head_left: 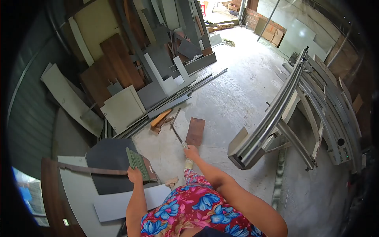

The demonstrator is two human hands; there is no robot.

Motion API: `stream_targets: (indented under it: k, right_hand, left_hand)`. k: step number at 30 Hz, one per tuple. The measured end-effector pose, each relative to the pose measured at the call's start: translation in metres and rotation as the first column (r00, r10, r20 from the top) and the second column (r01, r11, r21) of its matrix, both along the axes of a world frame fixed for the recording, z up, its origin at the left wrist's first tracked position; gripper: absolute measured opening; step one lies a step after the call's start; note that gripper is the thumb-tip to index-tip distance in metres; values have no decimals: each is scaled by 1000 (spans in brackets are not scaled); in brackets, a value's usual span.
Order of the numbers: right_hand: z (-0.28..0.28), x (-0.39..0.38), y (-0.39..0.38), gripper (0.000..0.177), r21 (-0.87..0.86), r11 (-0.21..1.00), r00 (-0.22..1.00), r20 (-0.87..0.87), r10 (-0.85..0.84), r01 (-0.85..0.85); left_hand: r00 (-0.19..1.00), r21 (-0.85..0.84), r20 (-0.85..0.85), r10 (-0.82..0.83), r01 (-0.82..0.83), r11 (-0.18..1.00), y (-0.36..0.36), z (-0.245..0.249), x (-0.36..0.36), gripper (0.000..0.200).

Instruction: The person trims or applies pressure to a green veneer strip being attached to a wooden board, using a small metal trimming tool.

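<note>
My left hand [134,174] grips the lower edge of a small green board [137,162] and holds it upright over a dark grey panel [108,158]. My right hand [192,151] is stretched forward and closed on the near end of a thin metal rod [177,134] that points away across the concrete floor. Just right of the rod lies a flat brown board [196,131]. My flower-patterned clothing [185,209] fills the bottom of the view.
Panels and board offcuts [130,75] lean in a heap at the left and back. Long metal strips [173,98] lie on the floor. A metal machine frame [292,102] stands at the right, a ribbed hose [279,177] beneath it. Bare concrete floor [237,91] runs through the middle.
</note>
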State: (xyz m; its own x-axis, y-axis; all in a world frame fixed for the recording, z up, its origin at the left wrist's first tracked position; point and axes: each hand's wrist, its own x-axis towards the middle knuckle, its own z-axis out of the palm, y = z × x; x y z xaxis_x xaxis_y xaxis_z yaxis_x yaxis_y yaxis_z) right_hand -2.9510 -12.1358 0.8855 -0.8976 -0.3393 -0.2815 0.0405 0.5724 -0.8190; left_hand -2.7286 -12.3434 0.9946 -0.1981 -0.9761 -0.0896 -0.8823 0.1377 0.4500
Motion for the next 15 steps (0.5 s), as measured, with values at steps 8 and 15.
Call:
stream_targets:
  k: [8,15]
  right_hand:
    - [7,-112,-53,24,-89,956,944,211,-256,279]
    - [-13,-167,-55,20,-30,885,881,-84,-465,465]
  left_hand:
    - [996,42,72,-55,52,998,-130,-33,-106,31]
    - [976,177,34,-217,208,962,-209,-35,-210,40]
